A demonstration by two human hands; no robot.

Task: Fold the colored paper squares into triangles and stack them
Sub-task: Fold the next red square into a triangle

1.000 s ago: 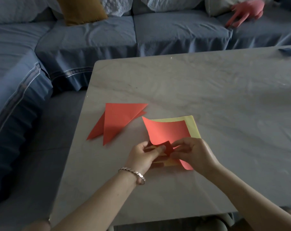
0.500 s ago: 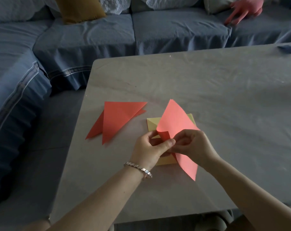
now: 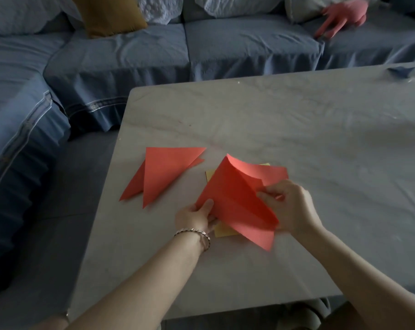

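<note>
A red paper sheet (image 3: pixel 235 198) is bent over on itself above the table, loosely doubled along a diagonal, not pressed flat. My left hand (image 3: pixel 197 216) pinches its lower left edge. My right hand (image 3: pixel 289 208) grips its right side where two corners meet. Under it lies a stack of yellow paper squares (image 3: pixel 223 232), mostly hidden. To the left, two folded red triangles (image 3: pixel 163 172) lie stacked on the table, slightly fanned.
The marble-look table (image 3: pixel 296 129) extends far to the right and back. A blue sofa (image 3: pixel 135 55) wraps the far and left sides. A small blue object (image 3: pixel 402 72) sits at the table's far right edge. A pink toy (image 3: pixel 342 15) lies on the sofa.
The red sheet has been lifted off the yellow stack and its corners brought together. My hands have spread apart, left hand to the sheet's left edge, right hand to its right side.
</note>
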